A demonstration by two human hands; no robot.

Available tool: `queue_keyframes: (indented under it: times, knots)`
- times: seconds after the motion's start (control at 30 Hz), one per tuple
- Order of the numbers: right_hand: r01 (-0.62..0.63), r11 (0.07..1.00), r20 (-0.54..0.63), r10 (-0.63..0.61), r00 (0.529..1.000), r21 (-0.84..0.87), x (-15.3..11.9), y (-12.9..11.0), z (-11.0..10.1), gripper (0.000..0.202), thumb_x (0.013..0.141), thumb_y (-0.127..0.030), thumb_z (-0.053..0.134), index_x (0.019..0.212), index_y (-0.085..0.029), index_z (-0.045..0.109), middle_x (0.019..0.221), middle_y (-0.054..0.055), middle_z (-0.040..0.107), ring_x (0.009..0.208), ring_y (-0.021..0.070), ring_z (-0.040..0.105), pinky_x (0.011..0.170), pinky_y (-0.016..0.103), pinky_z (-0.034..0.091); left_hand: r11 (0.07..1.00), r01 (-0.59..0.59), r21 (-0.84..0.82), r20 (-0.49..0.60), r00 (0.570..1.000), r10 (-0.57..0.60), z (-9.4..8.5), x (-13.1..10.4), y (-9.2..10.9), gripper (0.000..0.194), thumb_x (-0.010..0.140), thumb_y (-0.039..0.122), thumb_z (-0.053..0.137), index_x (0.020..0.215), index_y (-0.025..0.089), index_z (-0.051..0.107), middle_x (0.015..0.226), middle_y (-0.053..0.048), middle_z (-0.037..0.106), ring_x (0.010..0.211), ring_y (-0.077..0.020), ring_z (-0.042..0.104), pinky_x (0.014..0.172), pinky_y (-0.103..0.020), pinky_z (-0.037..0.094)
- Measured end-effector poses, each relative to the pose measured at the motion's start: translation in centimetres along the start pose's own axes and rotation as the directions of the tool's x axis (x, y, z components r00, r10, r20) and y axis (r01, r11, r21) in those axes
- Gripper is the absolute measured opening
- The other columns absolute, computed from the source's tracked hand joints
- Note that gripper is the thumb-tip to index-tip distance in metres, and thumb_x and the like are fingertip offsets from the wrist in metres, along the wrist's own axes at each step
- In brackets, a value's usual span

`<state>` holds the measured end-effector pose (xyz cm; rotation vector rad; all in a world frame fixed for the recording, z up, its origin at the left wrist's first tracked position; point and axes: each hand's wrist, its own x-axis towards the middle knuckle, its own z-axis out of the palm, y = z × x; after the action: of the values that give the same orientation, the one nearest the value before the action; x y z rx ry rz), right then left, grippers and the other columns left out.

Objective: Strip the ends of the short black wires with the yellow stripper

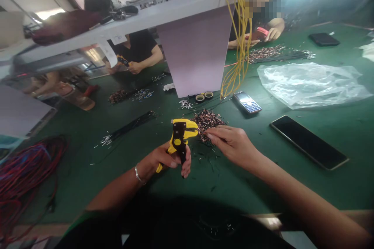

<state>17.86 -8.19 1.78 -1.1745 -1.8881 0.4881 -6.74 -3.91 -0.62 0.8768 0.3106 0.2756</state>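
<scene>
My left hand (172, 157) is wrapped round the handles of a yellow and black wire stripper (179, 138), held upright with its jaws pointing right. Fingers pinched, my right hand (230, 140) is just right of those jaws; it seems to hold a thin wire, its end small and hard to make out. Behind the fingertips lies a heap of short black wires with copper ends (209, 118). Left of the stripper, a bundle of long black wires (131, 126) with pale tips rests on the green table (233, 190).
A large phone (309, 142), a keypad phone (247, 102) and a clear plastic bag (312, 83) lie to the right. Yellow wires (241, 42) hang from the shelf (163, 11). Red cable coils (29, 167) are at left. Tape rolls (204, 96) sit by the panel. Co-workers are across the table.
</scene>
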Motion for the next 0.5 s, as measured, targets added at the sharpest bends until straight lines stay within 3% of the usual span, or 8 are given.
queue_keyframes:
  times: [0.5]
  knots:
    - [-0.036, 0.999, 0.055, 0.036, 0.998, -0.006, -0.22, -0.22, 0.32, 0.031, 0.095, -0.025, 0.047, 0.095, -0.019, 0.076, 0.078, 0.006, 0.074, 0.071, 0.0162, 0.068, 0.069, 0.029, 0.053, 0.999, 0.021, 0.038, 0.023, 0.999, -0.022, 0.25, -0.03, -0.23, 0.034, 0.062, 0.027, 0.081, 0.09, 0.014, 0.066, 0.072, -0.007, 0.063, 0.064, -0.0217, 0.063, 0.065, -0.041, 0.052]
